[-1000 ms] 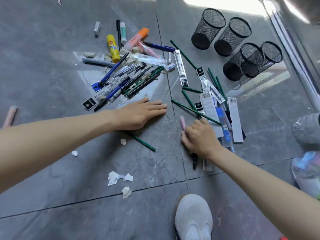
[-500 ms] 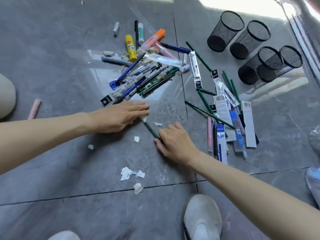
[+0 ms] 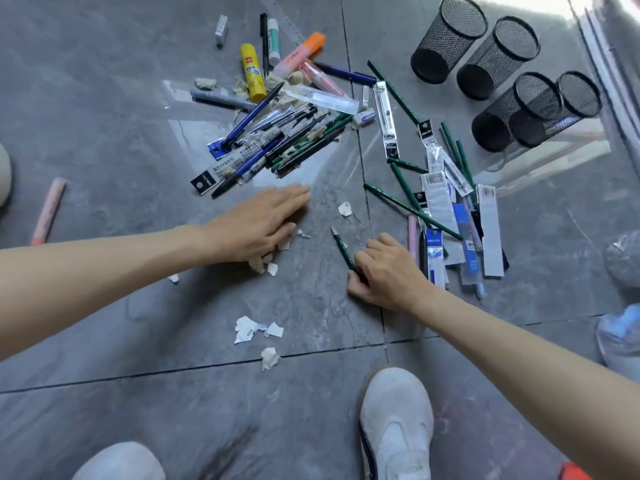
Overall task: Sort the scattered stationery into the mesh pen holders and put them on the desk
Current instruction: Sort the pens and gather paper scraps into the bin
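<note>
Stationery lies scattered on a grey tiled floor. A heap of pens and pencils (image 3: 277, 140) sits in the middle, with a yellow glue stick (image 3: 252, 71) and an orange highlighter (image 3: 299, 53) behind it. Packaged refills and green pencils (image 3: 446, 202) lie to the right. Several black mesh pen holders (image 3: 502, 74) lie on their sides at the far right. My left hand (image 3: 259, 223) rests flat on the floor over paper scraps, fingers straight. My right hand (image 3: 388, 271) pinches a green pencil (image 3: 341, 244) lying on the floor.
Torn paper scraps (image 3: 256, 329) dot the floor near me. A pink pen (image 3: 48, 211) lies alone at the far left. My white shoes (image 3: 396, 424) stand at the bottom. Plastic bags (image 3: 623, 327) sit at the right edge.
My right hand left the refill pile, moved left and took hold of the green pencil. My left hand slid back from the heap and now covers paper scraps.
</note>
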`<act>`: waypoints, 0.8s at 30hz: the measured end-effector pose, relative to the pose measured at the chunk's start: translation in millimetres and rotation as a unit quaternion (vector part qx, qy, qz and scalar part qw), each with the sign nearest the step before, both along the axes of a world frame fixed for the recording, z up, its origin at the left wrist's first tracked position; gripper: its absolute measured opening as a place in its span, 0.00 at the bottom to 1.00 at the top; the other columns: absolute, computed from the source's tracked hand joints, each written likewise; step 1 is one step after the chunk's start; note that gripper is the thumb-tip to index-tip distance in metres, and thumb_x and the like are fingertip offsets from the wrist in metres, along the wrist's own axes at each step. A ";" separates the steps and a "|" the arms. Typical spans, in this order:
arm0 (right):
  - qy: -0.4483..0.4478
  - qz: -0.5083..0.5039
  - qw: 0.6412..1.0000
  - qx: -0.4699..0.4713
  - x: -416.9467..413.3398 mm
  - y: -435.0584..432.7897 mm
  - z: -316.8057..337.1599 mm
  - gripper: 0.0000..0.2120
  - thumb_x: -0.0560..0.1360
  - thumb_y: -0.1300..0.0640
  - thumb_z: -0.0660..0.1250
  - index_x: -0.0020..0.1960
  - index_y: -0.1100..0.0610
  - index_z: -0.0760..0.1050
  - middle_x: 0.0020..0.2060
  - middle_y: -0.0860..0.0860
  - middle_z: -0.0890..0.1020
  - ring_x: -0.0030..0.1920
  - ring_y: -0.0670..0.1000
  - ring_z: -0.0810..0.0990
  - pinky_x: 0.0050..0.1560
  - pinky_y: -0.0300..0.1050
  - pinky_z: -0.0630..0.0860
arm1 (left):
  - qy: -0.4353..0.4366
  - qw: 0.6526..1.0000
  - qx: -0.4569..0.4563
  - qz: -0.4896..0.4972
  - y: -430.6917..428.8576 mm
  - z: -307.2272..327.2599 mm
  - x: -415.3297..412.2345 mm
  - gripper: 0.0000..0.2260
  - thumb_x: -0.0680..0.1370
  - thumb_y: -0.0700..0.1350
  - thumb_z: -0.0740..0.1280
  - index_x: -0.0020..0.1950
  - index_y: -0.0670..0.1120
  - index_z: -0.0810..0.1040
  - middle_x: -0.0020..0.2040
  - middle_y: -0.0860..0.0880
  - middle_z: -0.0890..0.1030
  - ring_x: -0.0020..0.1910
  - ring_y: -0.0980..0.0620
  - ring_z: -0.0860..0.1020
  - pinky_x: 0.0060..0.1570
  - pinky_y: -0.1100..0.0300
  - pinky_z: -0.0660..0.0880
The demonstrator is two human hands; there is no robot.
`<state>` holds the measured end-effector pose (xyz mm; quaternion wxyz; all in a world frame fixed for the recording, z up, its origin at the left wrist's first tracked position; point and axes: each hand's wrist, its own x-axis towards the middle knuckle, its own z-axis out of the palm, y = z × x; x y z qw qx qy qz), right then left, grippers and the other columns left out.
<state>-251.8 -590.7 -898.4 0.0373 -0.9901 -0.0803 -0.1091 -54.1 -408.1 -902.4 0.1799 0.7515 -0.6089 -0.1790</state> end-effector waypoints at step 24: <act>0.011 -0.254 0.965 0.067 52.1 12.0 15.9 0.07 0.68 0.57 0.65 0.34 0.58 0.72 0.29 0.54 0.74 0.33 0.56 0.73 0.39 0.46 0.61 | -0.040 0.984 -0.049 0.169 22.2 7.4 25.5 0.25 0.80 0.56 0.51 0.67 0.40 0.71 0.68 0.42 0.72 0.66 0.43 0.68 0.68 0.50 0.63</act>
